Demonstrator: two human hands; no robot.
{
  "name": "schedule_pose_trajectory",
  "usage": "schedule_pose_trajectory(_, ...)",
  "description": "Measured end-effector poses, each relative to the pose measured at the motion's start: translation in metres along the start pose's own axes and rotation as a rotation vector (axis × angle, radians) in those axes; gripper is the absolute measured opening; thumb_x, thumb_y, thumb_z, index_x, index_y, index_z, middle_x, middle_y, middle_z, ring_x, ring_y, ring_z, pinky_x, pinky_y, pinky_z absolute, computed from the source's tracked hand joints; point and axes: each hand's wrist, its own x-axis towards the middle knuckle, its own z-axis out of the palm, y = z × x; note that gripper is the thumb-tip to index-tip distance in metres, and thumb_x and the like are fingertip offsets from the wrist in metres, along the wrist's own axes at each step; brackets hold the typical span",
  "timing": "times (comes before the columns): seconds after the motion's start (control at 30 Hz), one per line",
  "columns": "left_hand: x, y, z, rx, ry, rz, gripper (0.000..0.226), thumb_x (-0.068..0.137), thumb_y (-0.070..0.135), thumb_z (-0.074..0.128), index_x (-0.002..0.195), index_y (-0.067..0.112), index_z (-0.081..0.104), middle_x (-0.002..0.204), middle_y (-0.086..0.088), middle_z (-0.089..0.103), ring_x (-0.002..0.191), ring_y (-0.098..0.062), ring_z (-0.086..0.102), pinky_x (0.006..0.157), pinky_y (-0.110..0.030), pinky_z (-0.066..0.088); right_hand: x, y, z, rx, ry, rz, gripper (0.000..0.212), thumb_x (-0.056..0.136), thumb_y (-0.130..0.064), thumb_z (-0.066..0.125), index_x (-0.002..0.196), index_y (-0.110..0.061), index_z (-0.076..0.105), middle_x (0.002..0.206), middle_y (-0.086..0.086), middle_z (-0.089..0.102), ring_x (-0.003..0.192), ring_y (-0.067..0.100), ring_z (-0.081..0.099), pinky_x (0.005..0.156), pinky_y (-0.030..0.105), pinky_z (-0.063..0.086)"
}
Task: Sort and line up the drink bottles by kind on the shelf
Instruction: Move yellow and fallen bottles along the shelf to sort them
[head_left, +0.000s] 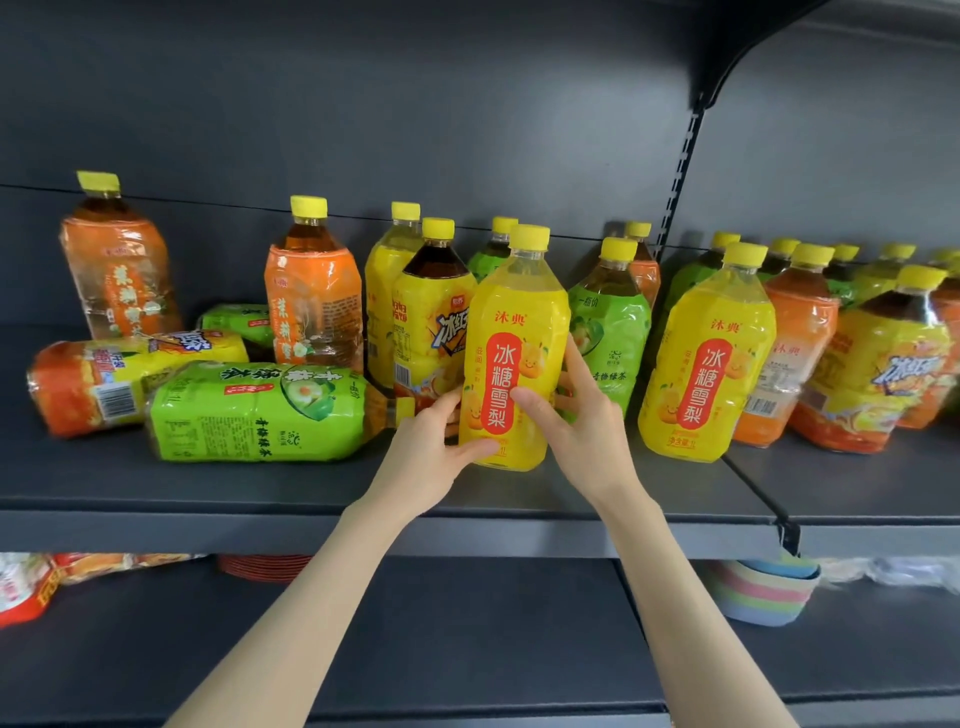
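A yellow pear-drink bottle (514, 332) stands upright near the front of the dark grey shelf (260, 488). My left hand (436, 441) grips its base from the left and my right hand (576, 415) wraps its lower right side, thumb across the label. A second yellow pear bottle (706, 358) stands to the right. Behind are upright orange jasmine-tea bottles (314, 296), an iced-tea bottle (431, 322) and a green-tea bottle (610, 327). Left of my hands a green-tea bottle (260, 410) lies on its side, with an iced-tea bottle (119, 379) lying behind it.
More mixed bottles (883, 353) crowd the neighbouring shelf section on the right, past a divider bracket (787, 530). An upright orange bottle (117, 270) stands far left. On the lower shelf sit stacked pastel bowls (763, 597), red plates (265, 566) and snack packets (26, 587).
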Motion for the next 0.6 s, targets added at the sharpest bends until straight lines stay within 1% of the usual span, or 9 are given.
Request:
schedule_pose_trajectory(0.07,0.006,-0.002,0.001,0.012,0.001,-0.028,0.056,0.081,0.028,0.071,0.132,0.015,0.051,0.121,-0.001,0.065,0.109,-0.016,0.062,0.096,-0.03,0.048,0.004,0.001,0.001,-0.054,0.02,0.005,0.097,0.073,-0.065,0.056,0.153,-0.024,0.018,0.132,-0.004,0.06,0.115,0.014,0.061,0.09,0.04,0.056)
schedule_pose_trajectory(0.13,0.011,-0.004,0.003,0.035,0.005,-0.042,0.054,0.081,0.029,0.071,0.13,0.014,0.054,0.12,-0.003,0.066,0.107,-0.017,0.063,0.096,-0.034,0.05,0.008,0.002,0.002,-0.105,0.041,0.014,0.099,0.073,-0.067,0.054,0.153,-0.023,0.017,0.133,-0.002,0.06,0.114,0.016,0.061,0.09,0.042,0.056)
schedule_pose_trajectory(0.23,0.015,-0.004,0.004,0.07,0.029,-0.046,0.05,0.081,0.031,0.071,0.126,0.013,0.058,0.117,-0.003,0.067,0.102,-0.016,0.065,0.093,-0.032,0.051,0.011,0.0,0.004,-0.182,0.055,0.018,0.098,0.075,-0.067,0.052,0.154,-0.022,0.016,0.131,0.001,0.061,0.11,0.019,0.063,0.087,0.044,0.057)
schedule_pose_trajectory(0.3,0.015,-0.003,0.005,0.092,0.048,-0.05,0.048,0.081,0.031,0.071,0.125,0.014,0.06,0.116,-0.003,0.068,0.101,-0.016,0.066,0.092,-0.032,0.051,0.011,-0.002,0.004,-0.242,0.069,0.024,0.098,0.075,-0.069,0.049,0.154,-0.021,0.016,0.124,0.004,0.065,0.102,0.02,0.065,0.083,0.044,0.058)
schedule_pose_trajectory(0.4,0.012,0.0,0.006,0.155,0.082,-0.053,0.046,0.082,0.033,0.071,0.123,0.015,0.061,0.114,-0.003,0.069,0.095,-0.016,0.068,0.09,-0.035,0.052,0.012,-0.006,0.0,-0.384,0.08,0.03,0.097,0.076,-0.073,0.047,0.153,-0.021,0.019,0.108,0.006,0.07,0.089,0.023,0.068,0.077,0.045,0.058)
schedule_pose_trajectory(0.47,0.008,0.002,0.006,0.265,0.112,-0.054,0.043,0.083,0.036,0.068,0.121,0.016,0.061,0.112,-0.002,0.07,0.09,-0.017,0.068,0.086,-0.038,0.053,0.01,-0.01,-0.003,-0.523,0.108,0.007,0.085,0.083,-0.066,0.052,0.15,-0.018,0.028,0.104,0.007,0.07,0.086,0.026,0.068,0.075,0.044,0.058)
schedule_pose_trajectory(0.53,0.003,0.005,0.005,0.368,0.165,-0.038,0.035,0.087,0.036,0.065,0.116,0.015,0.063,0.107,-0.001,0.071,0.088,-0.019,0.067,0.082,-0.038,0.054,0.002,-0.015,-0.004,-0.622,0.15,-0.025,0.065,0.09,-0.053,0.055,0.141,-0.014,0.043,0.1,0.008,0.07,0.084,0.028,0.067,0.071,0.037,0.056)
schedule_pose_trajectory(0.6,-0.006,0.007,0.002,0.393,0.218,-0.015,0.026,0.089,0.034,0.062,0.107,0.015,0.066,0.098,0.0,0.072,0.085,-0.017,0.067,0.077,-0.036,0.055,-0.008,-0.019,-0.002,-0.602,0.205,-0.054,0.041,0.094,-0.037,0.057,0.125,-0.011,0.057,0.1,0.007,0.07,0.08,0.027,0.066,0.066,0.031,0.049)
